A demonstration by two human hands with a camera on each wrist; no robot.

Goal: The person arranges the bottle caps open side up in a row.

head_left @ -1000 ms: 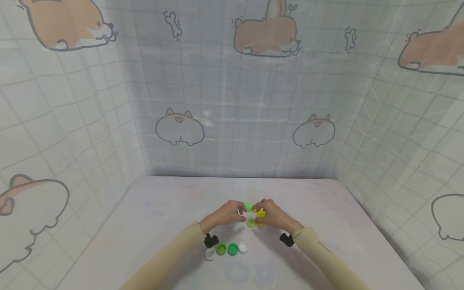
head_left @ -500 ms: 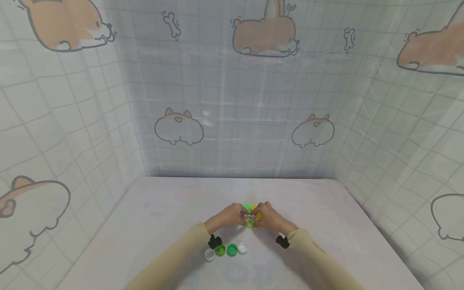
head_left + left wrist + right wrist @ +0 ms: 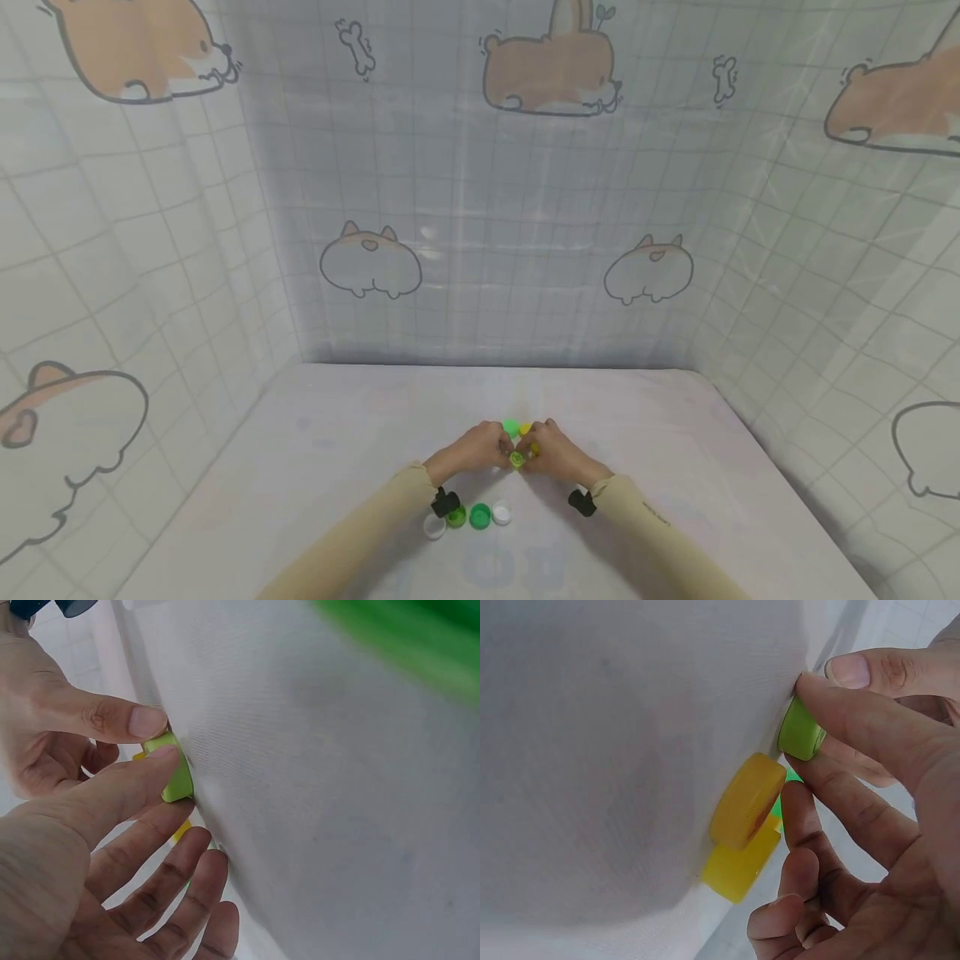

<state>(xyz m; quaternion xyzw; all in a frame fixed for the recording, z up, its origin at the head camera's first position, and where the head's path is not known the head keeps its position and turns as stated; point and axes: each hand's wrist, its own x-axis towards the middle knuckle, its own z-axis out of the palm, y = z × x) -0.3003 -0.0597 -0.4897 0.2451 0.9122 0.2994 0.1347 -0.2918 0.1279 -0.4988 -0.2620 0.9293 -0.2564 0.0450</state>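
A small light green bottle cap sits low over the table between both hands. My left hand pinches it from the left, thumb and index finger against its side, other fingers loosely bent in the left wrist view. From the opposite side, my right hand pinches the same cap with thumb and index finger. Close beside the right fingers, an orange-yellow cap leans on or overlaps a yellow cap. Another green cap lies just behind the hands, mostly hidden in the right wrist view.
Nearer the body is a row of caps: a white cap, an olive-green cap, a darker green cap and a second white cap. Patterned curtains enclose the white table on three sides.
Both hands have drawn together around the light green cap, which earlier stood between them with the fingers apart. The row of caps in front stays where it was.
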